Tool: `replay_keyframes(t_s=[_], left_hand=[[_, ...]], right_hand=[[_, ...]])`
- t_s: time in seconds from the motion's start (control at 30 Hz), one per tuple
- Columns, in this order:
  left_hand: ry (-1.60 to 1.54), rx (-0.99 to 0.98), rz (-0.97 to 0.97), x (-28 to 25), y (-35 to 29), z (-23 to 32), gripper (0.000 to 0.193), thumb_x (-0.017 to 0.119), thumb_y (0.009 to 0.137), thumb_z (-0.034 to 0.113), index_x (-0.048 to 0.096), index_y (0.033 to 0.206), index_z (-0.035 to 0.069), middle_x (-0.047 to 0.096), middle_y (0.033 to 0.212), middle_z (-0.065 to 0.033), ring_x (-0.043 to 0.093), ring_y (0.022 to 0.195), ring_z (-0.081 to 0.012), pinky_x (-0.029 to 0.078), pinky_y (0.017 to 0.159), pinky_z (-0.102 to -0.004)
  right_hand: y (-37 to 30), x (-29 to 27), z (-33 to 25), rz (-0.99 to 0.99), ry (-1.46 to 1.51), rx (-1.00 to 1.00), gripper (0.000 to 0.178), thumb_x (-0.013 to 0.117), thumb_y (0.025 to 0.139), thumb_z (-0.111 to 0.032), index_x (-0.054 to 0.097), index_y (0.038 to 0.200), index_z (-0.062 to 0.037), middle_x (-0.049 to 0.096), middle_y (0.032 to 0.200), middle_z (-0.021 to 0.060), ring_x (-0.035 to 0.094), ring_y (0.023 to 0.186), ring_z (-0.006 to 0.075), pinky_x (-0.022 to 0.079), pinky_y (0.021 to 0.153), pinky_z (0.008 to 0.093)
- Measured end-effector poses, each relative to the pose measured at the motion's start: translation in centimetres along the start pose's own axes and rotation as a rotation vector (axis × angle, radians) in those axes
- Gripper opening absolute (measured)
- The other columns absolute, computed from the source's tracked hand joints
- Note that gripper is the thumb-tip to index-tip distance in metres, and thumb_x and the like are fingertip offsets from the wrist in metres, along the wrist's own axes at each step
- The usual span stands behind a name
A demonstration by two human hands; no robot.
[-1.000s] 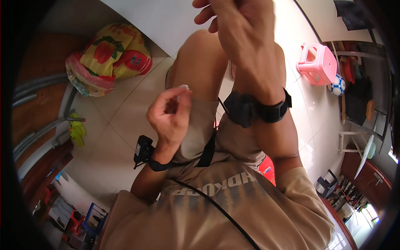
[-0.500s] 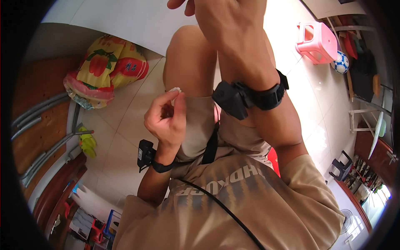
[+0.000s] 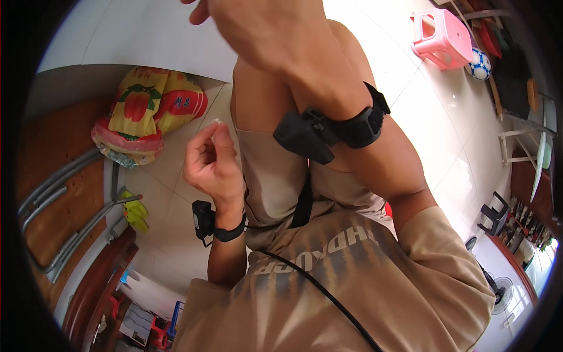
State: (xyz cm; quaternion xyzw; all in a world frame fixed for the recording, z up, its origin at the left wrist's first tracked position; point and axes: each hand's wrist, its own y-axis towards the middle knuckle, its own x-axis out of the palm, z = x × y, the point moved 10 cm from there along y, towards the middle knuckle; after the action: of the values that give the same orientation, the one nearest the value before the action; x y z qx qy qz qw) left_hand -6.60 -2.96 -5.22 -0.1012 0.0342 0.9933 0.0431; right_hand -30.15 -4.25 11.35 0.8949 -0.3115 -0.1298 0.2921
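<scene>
At the far left edge a brown wooden surface (image 3: 50, 176) carries two grey metal rails (image 3: 70, 193) that bend with the lens, and just right of them one yellow-and-red printed sack (image 3: 149, 114) lies on the pale tiled floor (image 3: 170, 234), with one small yellow-green object (image 3: 136, 214) lying below it beside the rails. Next comes the person's left hand (image 3: 212, 164), raised over the floor beside the bare knee; its thumb and forefinger are pinched together on one small white bit (image 3: 216, 121) that shows just above the fingertips, too small to tell what it is. One black wrist device (image 3: 205, 220) on a strap sits at that wrist. The right hand (image 3: 252, 26) is lifted high toward the upper edge, well apart from the left; its fingers are cut off by the frame, so whether it is closed on anything cannot be told. A second, bulkier black band device (image 3: 328, 132) wraps the right forearm, and one black cable (image 3: 316, 287) runs down across the tan shirt (image 3: 352, 281). Farther right the glossy floor lies open up to one pink plastic stool (image 3: 443, 35) and one blue-and-white ball (image 3: 481, 64). Dark furniture and one white frame (image 3: 522, 146) crowd the right rim, and one fan (image 3: 498, 290) stands at the lower right.
</scene>
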Motion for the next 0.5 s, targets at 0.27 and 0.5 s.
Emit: replay_keyframes(t_s=[0.27, 0.5], left_hand=[[0.034, 0.01, 0.043, -0.4, 0.5, -0.3, 0.017, 0.07, 0.095, 0.014, 0.065, 0.101, -0.002, 0.061, 0.068, -0.003, 0.048, 0.053, -0.006, 0.036, 0.047, -0.0208], [-0.03, 0.02, 0.038, -1.4, 1.6, -0.4, 0.019, 0.069, 0.095, 0.014, 0.064, 0.101, -0.004, 0.061, 0.069, -0.0042, 0.048, 0.053, -0.0068, 0.035, 0.047, -0.0213]], right_hand=[[-0.1, -1.6, 0.4, 0.039, 0.057, -0.036, 0.024, 0.049, 0.093, -0.003, 0.064, 0.096, 0.0148, 0.061, 0.066, 0.0262, 0.06, 0.058, 0.0333, 0.047, 0.059, 0.0392], [0.2, -2.8, -0.6, 0.173, -0.409, 0.213, 0.027, 0.046, 0.094, -0.004, 0.065, 0.097, 0.0153, 0.061, 0.067, 0.0282, 0.063, 0.061, 0.0339, 0.049, 0.061, 0.0394]])
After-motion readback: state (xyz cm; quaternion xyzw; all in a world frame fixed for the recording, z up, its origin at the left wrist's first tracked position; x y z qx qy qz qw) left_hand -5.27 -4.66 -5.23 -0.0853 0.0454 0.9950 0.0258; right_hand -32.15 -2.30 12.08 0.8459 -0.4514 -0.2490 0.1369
